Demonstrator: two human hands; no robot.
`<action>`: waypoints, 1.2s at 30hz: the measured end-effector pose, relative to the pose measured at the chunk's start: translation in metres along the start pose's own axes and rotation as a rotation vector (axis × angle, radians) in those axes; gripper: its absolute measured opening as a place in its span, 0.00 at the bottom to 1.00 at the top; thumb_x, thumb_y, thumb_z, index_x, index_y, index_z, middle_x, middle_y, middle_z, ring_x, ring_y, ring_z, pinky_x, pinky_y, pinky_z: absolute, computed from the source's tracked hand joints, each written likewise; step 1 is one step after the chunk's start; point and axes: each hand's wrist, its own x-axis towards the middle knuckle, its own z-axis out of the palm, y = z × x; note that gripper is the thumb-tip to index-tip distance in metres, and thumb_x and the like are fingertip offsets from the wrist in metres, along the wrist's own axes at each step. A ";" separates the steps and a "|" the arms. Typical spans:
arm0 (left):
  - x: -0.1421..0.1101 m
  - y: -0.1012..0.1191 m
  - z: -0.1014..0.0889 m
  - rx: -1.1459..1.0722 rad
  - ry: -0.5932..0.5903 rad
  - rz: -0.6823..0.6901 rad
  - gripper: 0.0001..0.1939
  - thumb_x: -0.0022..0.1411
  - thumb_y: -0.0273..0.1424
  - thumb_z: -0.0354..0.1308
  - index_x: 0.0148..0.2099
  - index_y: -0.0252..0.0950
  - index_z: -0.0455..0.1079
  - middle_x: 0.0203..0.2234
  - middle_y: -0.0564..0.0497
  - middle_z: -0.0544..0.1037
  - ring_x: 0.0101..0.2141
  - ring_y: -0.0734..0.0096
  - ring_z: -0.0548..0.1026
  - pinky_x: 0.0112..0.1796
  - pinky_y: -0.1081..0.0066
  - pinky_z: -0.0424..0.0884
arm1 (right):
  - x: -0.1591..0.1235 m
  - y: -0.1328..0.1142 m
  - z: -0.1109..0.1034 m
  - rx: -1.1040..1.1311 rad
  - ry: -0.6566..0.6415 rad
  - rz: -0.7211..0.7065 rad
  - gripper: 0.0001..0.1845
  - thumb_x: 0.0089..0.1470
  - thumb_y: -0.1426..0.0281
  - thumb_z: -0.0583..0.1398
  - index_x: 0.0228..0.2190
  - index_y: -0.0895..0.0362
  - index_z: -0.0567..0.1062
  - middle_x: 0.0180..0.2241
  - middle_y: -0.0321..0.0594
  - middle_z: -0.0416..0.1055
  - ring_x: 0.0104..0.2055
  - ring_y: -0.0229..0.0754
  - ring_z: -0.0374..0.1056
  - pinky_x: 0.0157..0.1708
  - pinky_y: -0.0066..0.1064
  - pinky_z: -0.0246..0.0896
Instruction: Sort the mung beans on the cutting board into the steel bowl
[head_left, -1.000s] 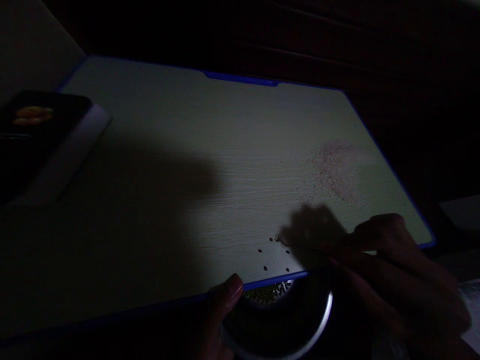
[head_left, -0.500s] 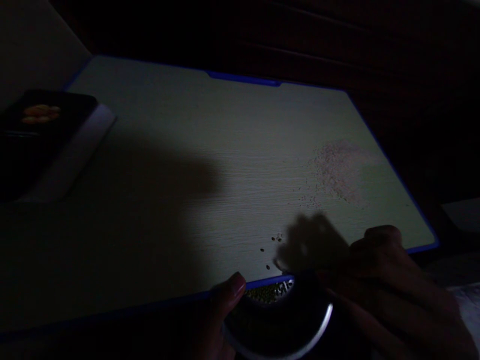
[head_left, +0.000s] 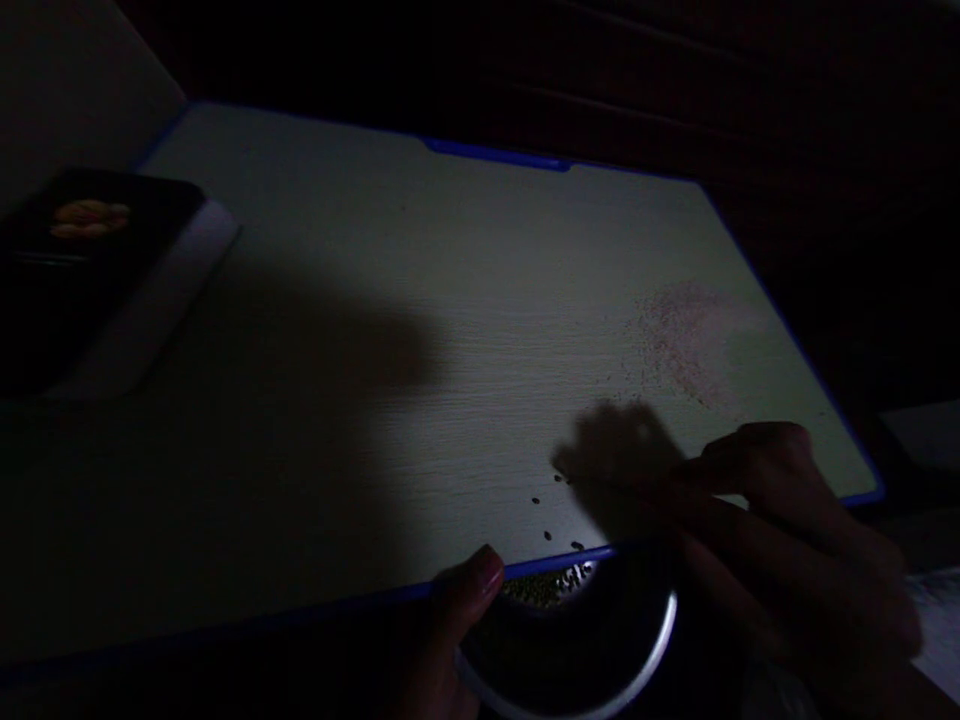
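A pale wood-grain cutting board [head_left: 480,250] with a blue rim fills the dim view, and a round steel bowl [head_left: 667,625] is placed below its near edge. The bowl is tucked beneath that edge, with a mass of small greenish grains [head_left: 544,590] showing inside it. The bowl appears to be steadied by the left hand [head_left: 442,640], whose thumb [head_left: 480,578] is pressed up at the board's edge just beside the grains; the rest of that grip is lost in shadow, so whether the hand is closed cannot be told. The right hand [head_left: 795,550] is held low over the board's near right corner, its fingers [head_left: 742,450] lying close together and reaching toward a scatter of dark seeds [head_left: 555,510]. Whether anything is pinched there cannot be told in this light. Farther off, a patch of pinkish powder [head_left: 679,340] is spread on the board, and a dark flat box [head_left: 90,270] with a pale side is set at the far left, apparently kept away from the seeds.
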 end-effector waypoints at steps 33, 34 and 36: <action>-0.005 0.001 0.010 0.058 0.002 0.064 0.38 0.51 0.34 0.74 0.64 0.44 0.70 0.54 0.47 0.81 0.57 0.49 0.76 0.56 0.55 0.72 | 0.007 -0.020 0.003 0.075 -0.036 0.012 0.11 0.61 0.79 0.63 0.45 0.59 0.76 0.35 0.39 0.72 0.39 0.39 0.66 0.39 0.38 0.59; -0.007 0.002 0.012 0.064 -0.010 0.070 0.40 0.51 0.34 0.74 0.66 0.45 0.67 0.56 0.47 0.80 0.58 0.48 0.75 0.57 0.54 0.72 | 0.007 -0.020 0.004 0.084 -0.031 0.016 0.11 0.61 0.80 0.63 0.45 0.59 0.76 0.35 0.39 0.72 0.39 0.39 0.66 0.39 0.38 0.60; -0.010 0.003 0.014 0.060 -0.023 0.065 0.43 0.53 0.35 0.73 0.69 0.48 0.63 0.59 0.47 0.78 0.59 0.46 0.74 0.57 0.52 0.71 | 0.010 -0.020 0.006 0.074 -0.011 0.017 0.09 0.61 0.80 0.62 0.44 0.60 0.76 0.36 0.40 0.72 0.39 0.39 0.67 0.39 0.38 0.59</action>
